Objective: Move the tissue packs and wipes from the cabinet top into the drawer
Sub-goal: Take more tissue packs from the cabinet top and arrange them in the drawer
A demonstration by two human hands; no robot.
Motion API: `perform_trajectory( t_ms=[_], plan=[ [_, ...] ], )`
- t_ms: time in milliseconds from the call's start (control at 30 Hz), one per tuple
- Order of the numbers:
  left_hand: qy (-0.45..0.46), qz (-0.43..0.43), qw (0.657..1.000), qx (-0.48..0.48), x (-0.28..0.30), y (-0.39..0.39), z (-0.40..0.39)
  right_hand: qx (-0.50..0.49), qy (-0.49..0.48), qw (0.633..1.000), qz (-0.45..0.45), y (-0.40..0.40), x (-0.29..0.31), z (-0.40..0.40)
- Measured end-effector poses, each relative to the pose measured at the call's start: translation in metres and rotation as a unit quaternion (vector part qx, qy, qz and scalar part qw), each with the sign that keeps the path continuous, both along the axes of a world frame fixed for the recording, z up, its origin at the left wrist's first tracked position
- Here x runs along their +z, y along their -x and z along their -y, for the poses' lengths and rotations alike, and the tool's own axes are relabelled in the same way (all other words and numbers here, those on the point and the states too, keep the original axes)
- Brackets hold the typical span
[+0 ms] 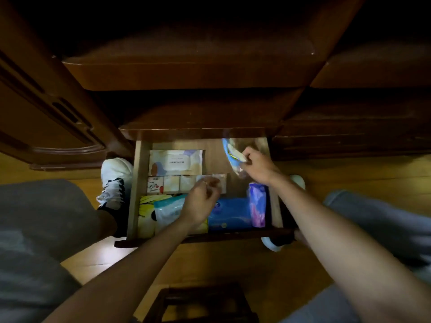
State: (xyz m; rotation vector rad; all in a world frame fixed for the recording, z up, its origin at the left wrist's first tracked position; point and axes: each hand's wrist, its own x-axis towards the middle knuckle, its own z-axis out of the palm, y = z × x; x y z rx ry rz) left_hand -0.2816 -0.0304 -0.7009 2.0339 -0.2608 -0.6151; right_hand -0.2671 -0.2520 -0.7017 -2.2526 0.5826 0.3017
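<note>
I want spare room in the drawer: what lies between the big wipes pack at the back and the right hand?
In the head view, only bare drawer floor separates the wipes pack from the right hand.

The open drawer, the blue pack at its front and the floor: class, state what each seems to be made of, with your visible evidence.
The open brown drawer looks like bare matt wood: pale grain shows on its side wall. The flat blue pack appears to be soft glossy plastic film, since it wrinkles and catches light. The yellow-brown floor seems polished wood or laminate: it reflects a bright patch.
</note>
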Motion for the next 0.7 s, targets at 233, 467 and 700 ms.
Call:
perform_trajectory(
  t_ms=[233, 467, 700],
  plan=[
    [0.292, -0.35, 0.889, 0.05, 0.016, 0.0, 0.069, -0.102, -0.288, 0.952, -0.04, 0.091, 0.06, 0.018],
    [0.109, -0.106, 0.984, -0.094, -0.006, 0.026, 0.103, -0.153, -0.077, 0.984, -0.053, 0.131, 0.054, 0.038],
    [-0.127, -0.035, 0.973, -0.19, -0.045, 0.033, 0.102, -0.037, 0.195, 0.975, -0.102, 0.11, 0.038, 0.014]
  ],
)
